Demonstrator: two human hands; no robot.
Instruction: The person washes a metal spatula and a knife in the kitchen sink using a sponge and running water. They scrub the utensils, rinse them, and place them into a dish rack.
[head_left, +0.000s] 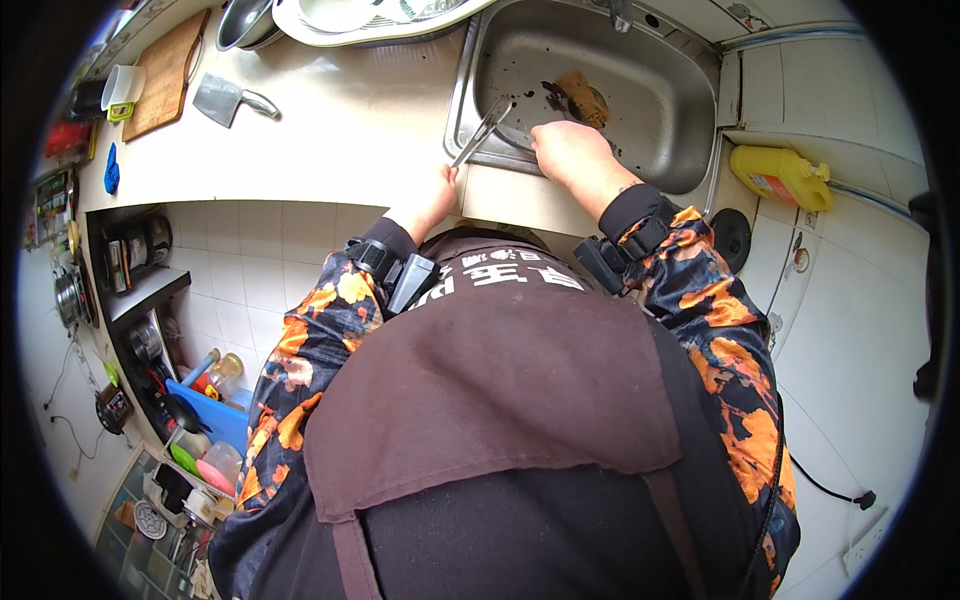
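Observation:
My left hand (429, 201) is at the counter's front edge, to the left of the sink. It grips metal tongs (484, 131), whose tips reach over the left rim of the stainless steel sink (660, 142). Fingers curled, my right hand (574, 154) is over the sink's front rim. A thin grey edge shows beside its fingertips, but whether the hand holds it is unclear. Beyond that hand, a brown, spongy-looking block (583, 97) lies in the sink near the drain. Dark wet scraps (555, 97) are scattered around it.
A cleaver (229, 99) lies on the counter (345, 127), near a wooden cutting board (166, 79). At the back are a metal bowl (244, 22) and a white dish rack (375, 36). A yellow jug (780, 176) is right of the sink, below the faucet's (621, 15) level.

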